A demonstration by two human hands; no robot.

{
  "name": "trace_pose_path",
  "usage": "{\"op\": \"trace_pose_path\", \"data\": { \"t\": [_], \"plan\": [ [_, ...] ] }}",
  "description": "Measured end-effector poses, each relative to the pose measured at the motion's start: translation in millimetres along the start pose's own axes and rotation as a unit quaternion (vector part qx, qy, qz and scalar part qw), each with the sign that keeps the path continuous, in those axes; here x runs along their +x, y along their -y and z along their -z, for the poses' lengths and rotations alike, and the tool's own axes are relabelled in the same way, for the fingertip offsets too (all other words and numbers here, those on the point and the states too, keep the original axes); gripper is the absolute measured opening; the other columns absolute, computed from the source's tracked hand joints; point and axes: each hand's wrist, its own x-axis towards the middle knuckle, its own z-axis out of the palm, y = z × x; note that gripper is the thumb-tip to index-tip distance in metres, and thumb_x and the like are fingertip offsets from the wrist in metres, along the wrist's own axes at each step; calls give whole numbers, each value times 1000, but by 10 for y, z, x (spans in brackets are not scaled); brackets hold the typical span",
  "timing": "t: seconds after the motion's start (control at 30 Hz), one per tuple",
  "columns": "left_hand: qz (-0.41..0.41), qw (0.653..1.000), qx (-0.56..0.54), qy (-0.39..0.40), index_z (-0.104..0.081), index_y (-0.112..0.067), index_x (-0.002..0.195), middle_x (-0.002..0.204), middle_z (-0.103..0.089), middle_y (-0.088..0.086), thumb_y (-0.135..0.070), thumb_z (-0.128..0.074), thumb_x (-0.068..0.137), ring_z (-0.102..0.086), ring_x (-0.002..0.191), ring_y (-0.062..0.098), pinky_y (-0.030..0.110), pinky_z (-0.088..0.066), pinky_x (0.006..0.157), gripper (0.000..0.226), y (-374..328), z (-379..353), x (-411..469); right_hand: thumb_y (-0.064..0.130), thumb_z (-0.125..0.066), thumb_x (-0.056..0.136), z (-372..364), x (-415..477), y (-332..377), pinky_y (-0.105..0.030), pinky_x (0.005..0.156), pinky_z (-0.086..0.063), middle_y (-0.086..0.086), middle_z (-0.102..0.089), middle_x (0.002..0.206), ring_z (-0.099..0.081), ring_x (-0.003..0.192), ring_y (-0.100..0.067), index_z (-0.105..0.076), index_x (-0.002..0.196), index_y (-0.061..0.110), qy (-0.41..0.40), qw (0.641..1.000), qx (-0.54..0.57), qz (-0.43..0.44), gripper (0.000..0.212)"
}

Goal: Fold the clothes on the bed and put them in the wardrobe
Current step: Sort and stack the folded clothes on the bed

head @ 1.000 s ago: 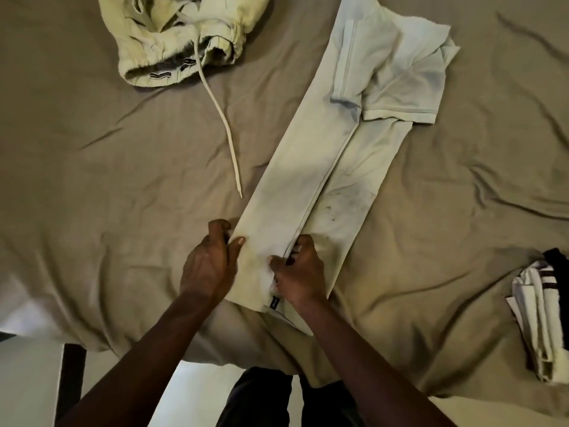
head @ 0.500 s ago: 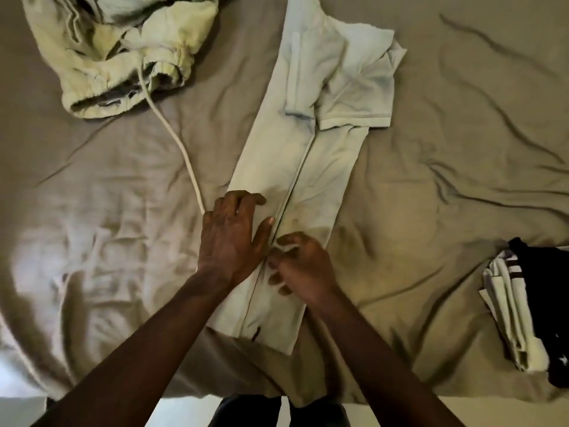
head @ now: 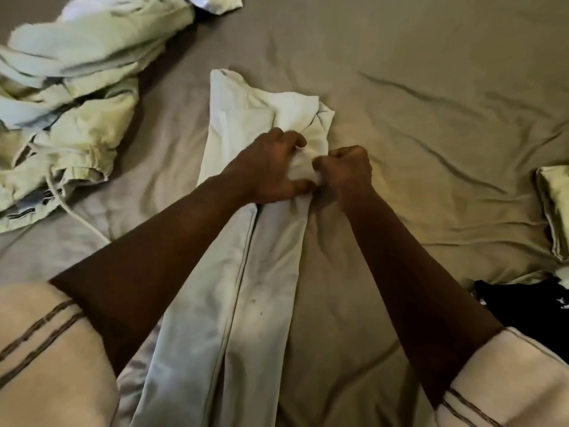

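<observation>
A pale white shirt (head: 243, 288), folded lengthwise into a long narrow strip, lies on the tan bed sheet (head: 431, 124) and runs from the near edge up the middle. My left hand (head: 271, 167) grips the shirt at its upper part, near the folded sleeves, fingers curled into the cloth. My right hand (head: 345, 174) is clenched in a fist right beside it and pinches the shirt's right edge. Both hands almost touch.
A crumpled pale green garment (head: 67, 112) with a white drawstring (head: 77, 217) lies at the upper left. At the right edge sit a folded pale piece (head: 554, 208) and a black garment (head: 529, 306). More white cloth (head: 215, 4) shows at the top.
Both hands have slid up the shirt from its lower end to the sleeve area and now clutch the cloth. My head has leaned further over the bed.
</observation>
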Motion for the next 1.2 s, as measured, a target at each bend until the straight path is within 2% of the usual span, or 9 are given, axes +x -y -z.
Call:
{"op": "trace_pose_path", "data": {
  "t": [0.13,0.23,0.37,0.47,0.57,0.77,1.0,1.1,1.2],
  "plan": [
    [21,991,130,-36,-39,-16,152,138,-54,13,-79,-59,70,-55,121,36,49,-50,96,106,-145,-257,128,14,-75,84,193,148,192,-31,70,-60,-10,-75,85,-69,70,-18,-74,89,6,107,970,215,-49,9],
    [47,980,-42,-191,-65,-11,108,105,-71,13,-45,-63,92,-67,96,36,41,-52,80,37,-147,-221,210,21,-68,94,297,243,325,-39,87,-59,-10,-76,97,-71,87,-22,-74,99,8,209,927,312,-1,14],
    [258,865,-365,-227,-66,-18,100,97,-73,3,-32,-65,94,-71,90,22,42,-61,83,16,28,83,303,21,-67,89,145,513,280,-30,67,-52,1,-72,85,-66,77,-18,-73,95,22,67,978,186,74,9],
    [347,785,-467,-210,-58,-22,102,92,-66,-3,-28,-63,100,-66,77,14,26,-55,58,8,169,227,302,31,-66,80,-30,720,198,-38,90,-58,2,-75,109,-71,99,-23,-70,113,31,13,995,35,92,33],
    [383,779,-463,-180,-60,-21,103,80,-60,-3,-38,-64,99,-52,59,12,21,-44,52,18,250,297,272,36,-67,89,-97,851,248,-28,94,-49,0,-67,129,-62,118,-20,-63,131,24,13,989,-86,120,44],
    [381,806,-420,-169,-65,-14,88,64,-66,8,-23,-70,96,-63,46,20,30,-52,49,13,309,209,227,32,-67,85,-118,1002,534,-21,76,-50,11,-75,91,-70,88,-8,-77,95,31,-76,964,-97,237,15],
    [418,688,-566,-180,-74,-18,113,105,-78,9,-44,-62,95,-77,92,29,41,-62,79,34,496,88,176,29,-59,93,-247,873,508,-22,72,-45,9,-66,80,-60,76,-6,-72,99,23,-195,937,-9,290,16],
    [367,813,-389,-230,-65,-19,120,109,-76,5,-69,-77,73,-75,93,31,42,-62,85,70,446,77,209,15,-58,93,-403,611,320,-22,71,-45,4,-67,84,-59,74,-9,-71,95,14,-227,915,35,333,14],
    [321,905,-149,-237,-46,-16,135,117,-68,7,-32,-76,80,-67,104,33,31,-52,85,65,335,67,211,10,-59,93,-600,444,30,-23,90,-54,5,-72,107,-67,97,-8,-73,112,10,-75,933,52,347,24]
  ]
}}
